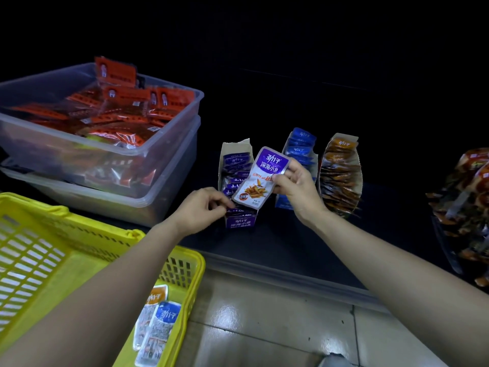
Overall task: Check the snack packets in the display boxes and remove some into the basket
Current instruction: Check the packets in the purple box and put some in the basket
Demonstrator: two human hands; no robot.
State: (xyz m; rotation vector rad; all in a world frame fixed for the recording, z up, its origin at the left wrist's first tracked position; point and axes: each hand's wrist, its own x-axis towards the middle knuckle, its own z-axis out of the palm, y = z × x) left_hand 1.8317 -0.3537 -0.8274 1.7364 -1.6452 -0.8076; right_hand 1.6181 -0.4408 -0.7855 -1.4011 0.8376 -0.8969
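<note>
My right hand [297, 187] holds a purple-topped snack packet [260, 176] upright above the purple display box [239, 221]. My left hand [202, 211] pinches the front packets standing in that same box, at its near end. A blue display box [299, 152] and an orange display box [341, 173], both full of packets, stand to the right on the dark shelf. The yellow basket [79, 234] sits at lower left, with an orange packet [156, 298] and a blue packet [165, 321] lying in its near corner.
Two stacked clear plastic tubs [169, 144] with red-orange packets stand left of the boxes. More dark orange packets [465, 207] pile at the far right. The shelf's grey front edge [291, 276] runs diagonally above a tiled floor [264, 327].
</note>
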